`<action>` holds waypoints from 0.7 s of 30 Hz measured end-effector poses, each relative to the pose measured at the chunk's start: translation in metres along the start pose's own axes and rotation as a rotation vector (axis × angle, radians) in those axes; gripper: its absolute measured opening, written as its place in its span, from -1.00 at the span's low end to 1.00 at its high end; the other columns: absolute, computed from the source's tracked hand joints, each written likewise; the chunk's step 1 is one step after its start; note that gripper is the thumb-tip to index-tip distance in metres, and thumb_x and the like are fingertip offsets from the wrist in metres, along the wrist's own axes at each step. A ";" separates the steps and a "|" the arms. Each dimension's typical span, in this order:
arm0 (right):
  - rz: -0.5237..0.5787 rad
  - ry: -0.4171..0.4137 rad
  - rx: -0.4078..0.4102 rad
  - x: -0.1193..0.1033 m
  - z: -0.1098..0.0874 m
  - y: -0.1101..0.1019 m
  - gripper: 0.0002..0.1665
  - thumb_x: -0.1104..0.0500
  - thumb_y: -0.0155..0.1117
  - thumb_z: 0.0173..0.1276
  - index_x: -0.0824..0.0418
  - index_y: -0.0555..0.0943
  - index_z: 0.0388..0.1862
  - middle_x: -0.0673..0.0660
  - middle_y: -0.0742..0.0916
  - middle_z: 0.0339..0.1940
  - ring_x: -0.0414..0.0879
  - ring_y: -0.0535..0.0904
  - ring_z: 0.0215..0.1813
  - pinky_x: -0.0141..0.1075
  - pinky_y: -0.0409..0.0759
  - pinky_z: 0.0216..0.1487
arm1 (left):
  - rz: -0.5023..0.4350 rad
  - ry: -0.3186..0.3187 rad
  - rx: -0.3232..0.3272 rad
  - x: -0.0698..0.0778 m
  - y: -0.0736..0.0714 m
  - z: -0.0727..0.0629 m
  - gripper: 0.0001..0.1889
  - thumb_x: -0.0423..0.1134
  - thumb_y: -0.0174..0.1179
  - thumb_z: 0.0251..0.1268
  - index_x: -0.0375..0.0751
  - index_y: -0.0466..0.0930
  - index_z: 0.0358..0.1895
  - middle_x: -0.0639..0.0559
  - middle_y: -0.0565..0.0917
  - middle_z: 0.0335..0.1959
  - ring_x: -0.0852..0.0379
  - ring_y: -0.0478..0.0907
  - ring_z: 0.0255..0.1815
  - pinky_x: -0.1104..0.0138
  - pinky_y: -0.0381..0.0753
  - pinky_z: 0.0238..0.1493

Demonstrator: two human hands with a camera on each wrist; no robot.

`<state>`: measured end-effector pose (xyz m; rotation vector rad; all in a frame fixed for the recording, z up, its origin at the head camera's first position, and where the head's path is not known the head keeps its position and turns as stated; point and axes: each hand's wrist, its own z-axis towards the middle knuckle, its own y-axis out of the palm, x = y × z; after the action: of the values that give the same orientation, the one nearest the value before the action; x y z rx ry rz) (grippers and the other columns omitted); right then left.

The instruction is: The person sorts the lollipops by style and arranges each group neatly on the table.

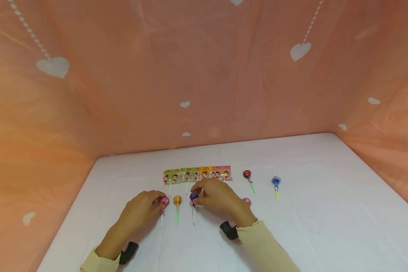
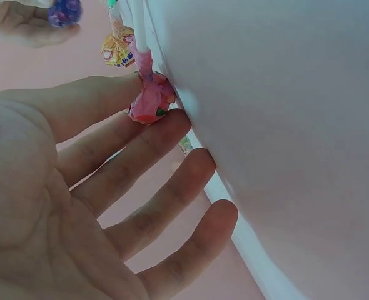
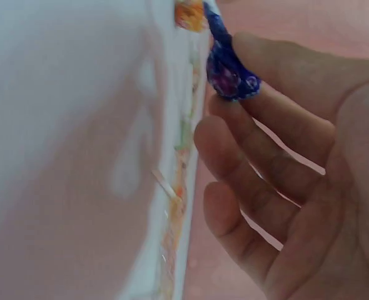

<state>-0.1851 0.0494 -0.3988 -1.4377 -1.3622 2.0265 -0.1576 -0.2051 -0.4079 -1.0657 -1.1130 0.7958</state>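
Below the strip of flat packets (image 1: 197,174), the left hand (image 1: 142,207) pinches a pink lollipop (image 1: 164,201), the right hand (image 1: 217,196) a purple lollipop (image 1: 194,196), flanking the orange lollipop (image 1: 177,200); seemingly midway, with three lollipops lying apart rightward.

Crinkled glossy foil wraps the pink lollipop (image 2: 150,100) and purple lollipop (image 3: 229,74); the white tablecloth (image 1: 309,226) looks matt.

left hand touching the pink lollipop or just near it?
Touching. In the left wrist view, the left hand has thumb and index fingertip against the pink lollipop head, with no gap visible.
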 end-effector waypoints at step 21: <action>-0.004 0.072 0.014 -0.003 0.012 0.018 -0.74 0.00 0.40 0.30 -0.02 0.69 -0.05 -0.13 0.75 -0.17 -0.25 0.62 -0.09 -0.23 0.58 -0.02 | 0.007 0.004 -0.017 0.001 -0.004 0.001 -0.74 -0.24 0.36 0.22 -0.12 0.70 -0.02 0.08 0.72 -0.30 0.07 0.61 -0.16 0.07 0.63 -0.15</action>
<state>-0.1896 0.0325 -0.4115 -1.4853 -1.3179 1.9579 -0.1581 -0.2054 -0.4036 -1.0853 -1.1144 0.7909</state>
